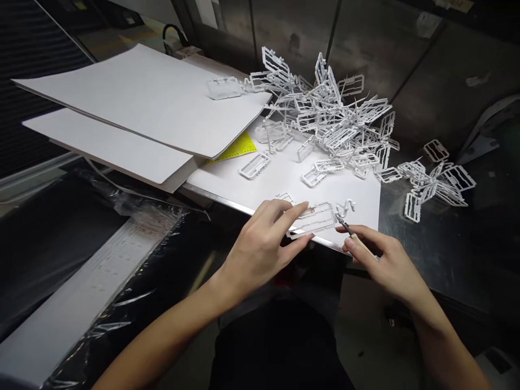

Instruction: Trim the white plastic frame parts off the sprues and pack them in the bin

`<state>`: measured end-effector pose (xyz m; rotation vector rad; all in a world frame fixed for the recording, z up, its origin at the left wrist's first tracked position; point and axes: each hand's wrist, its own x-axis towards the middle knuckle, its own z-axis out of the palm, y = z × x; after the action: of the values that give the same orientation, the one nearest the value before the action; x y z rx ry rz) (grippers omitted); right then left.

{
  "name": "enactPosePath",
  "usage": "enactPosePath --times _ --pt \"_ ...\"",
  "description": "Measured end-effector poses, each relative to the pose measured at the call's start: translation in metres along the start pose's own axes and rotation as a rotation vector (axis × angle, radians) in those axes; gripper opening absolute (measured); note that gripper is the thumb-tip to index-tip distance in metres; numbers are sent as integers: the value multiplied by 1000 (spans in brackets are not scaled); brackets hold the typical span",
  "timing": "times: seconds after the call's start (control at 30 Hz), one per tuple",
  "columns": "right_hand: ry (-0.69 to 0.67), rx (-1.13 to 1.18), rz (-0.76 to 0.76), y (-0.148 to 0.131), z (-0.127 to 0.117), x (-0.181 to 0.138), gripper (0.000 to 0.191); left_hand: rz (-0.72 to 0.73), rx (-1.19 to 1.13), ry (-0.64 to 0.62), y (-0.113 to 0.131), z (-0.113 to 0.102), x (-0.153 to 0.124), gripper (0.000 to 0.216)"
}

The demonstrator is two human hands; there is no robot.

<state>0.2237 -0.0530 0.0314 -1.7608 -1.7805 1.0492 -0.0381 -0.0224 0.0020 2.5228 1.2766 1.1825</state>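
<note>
My left hand [266, 238] pinches a white plastic frame [319, 218] by its left end, thumb below and fingers above, over the front edge of the white work sheet [219, 181]. In my right hand [379, 254] is a pair of small nippers [345, 225], fingers wrapped round the handles. The nippers' tip meets the frame's right end, beside a curly white sprue piece [346, 208]. Whether the jaws are closed is too small to tell. Another small white frame [284, 198] shows partly behind my left fingers.
A large tangled heap of white frames [337, 119] lies at the back; a smaller cluster [433, 181] is on the dark metal surface [410, 244] to the right. Stacked white sheets [142, 103] cover a yellow sheet [239, 146]. At left is a black plastic-lined container [134, 309].
</note>
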Motion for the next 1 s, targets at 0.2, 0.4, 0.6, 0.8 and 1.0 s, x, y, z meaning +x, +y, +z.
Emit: enactPosePath --times 0.2,0.4,0.6,0.8,1.0 --pt "24 -18 -37 0 -1 -1 35 17 6 -4 3 -1 1 46" --pt "80 -34 -126 5 6 7 31 -2 -16 -38 0 7 -1 45" --pt "188 -100 -196 26 10 14 33 -116 53 -84 -10 10 -2 42" --pt "257 -583 -412 61 7 17 31 -360 227 -172 -36 5 -6 41" --pt "466 -661 -446 76 -19 22 42 -455 224 -365 -55 21 -6 46"
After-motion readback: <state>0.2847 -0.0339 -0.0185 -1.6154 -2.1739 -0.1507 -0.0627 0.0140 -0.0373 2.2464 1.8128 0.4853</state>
